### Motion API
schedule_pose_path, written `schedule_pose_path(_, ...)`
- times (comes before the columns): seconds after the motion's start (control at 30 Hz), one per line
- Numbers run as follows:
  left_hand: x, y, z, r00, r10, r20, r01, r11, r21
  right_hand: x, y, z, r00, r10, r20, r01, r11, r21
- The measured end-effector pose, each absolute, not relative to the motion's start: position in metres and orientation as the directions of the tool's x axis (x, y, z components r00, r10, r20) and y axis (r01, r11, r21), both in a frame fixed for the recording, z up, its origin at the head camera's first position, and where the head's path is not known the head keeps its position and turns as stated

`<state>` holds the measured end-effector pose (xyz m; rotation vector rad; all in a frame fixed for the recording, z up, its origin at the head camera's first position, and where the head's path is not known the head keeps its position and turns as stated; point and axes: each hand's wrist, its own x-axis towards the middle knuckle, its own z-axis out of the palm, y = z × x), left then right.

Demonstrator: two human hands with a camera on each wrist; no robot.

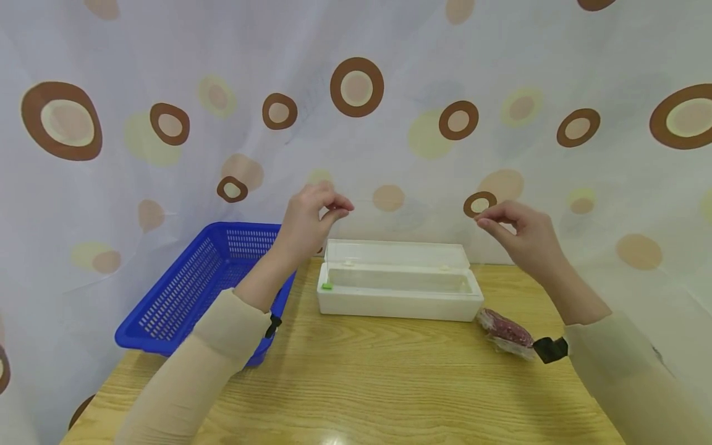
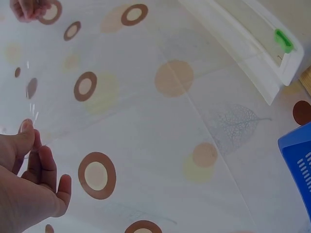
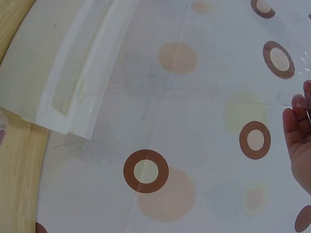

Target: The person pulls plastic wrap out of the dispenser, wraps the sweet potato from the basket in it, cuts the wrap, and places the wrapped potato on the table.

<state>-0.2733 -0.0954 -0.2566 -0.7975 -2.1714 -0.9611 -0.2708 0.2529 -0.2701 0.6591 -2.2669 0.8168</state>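
Note:
Clear cling film (image 3: 160, 85) stretches up from a white cling film dispenser box (image 1: 400, 307), whose lid (image 1: 397, 253) stands raised at the back. My left hand (image 1: 309, 217) pinches one upper corner of the film between thumb and fingers, above the box's left end. Above and beyond the right end, my right hand (image 1: 525, 238) pinches the other side. In the left wrist view, bright glints mark the film's edge by my thumb. A green slider cutter (image 1: 327, 286) sits at the box's left end. How the film leaves the box is hard to make out.
A blue plastic basket (image 1: 167, 287) stands on the left of the wooden table (image 1: 356, 383), partly behind my left forearm. Dark red meat in clear wrapping (image 1: 507, 329) lies right of the box, near my right sleeve. A patterned curtain (image 1: 356, 148) hangs behind the table.

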Motion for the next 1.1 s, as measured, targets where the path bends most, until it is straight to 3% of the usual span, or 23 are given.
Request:
schedule_pose_path(0.2, -0.256, -0.098, -0.265, -0.608, 0.272, 0.746, 0.738, 0.54, 0.405, -0.256, 0.255, -0.276, -0.619, -0.276, 0.735, -0.683, 0.651, -0.331)
schedule_pose_path(0.47, -0.221, -0.099, -0.28, -0.543, 0.306, 0.782, 0.774, 0.544, 0.324, -0.232, 0.262, -0.294, -0.522, -0.327, 0.788, -0.76, 0.598, -0.255)
schedule_pose_path(0.7, -0.198, -0.102, -0.295, -0.489, 0.338, 0.804, 0.816, 0.504, 0.284, -0.217, 0.265, -0.313, -0.43, -0.363, 0.826, -0.855, 0.457, -0.245)
schedule_pose_path(0.8, -0.189, -0.104, -0.301, -0.523, 0.347, 0.779, 0.807, 0.494, 0.322, -0.212, 0.265, -0.32, -0.412, -0.382, 0.827, -0.887, 0.375, -0.269)
schedule_pose_path(1.1, -0.166, -0.111, -0.321, -0.716, 0.381, 0.585, 0.696, 0.454, 0.556, -0.199, 0.268, -0.339, -0.387, -0.478, 0.789, -0.916, 0.099, -0.389)
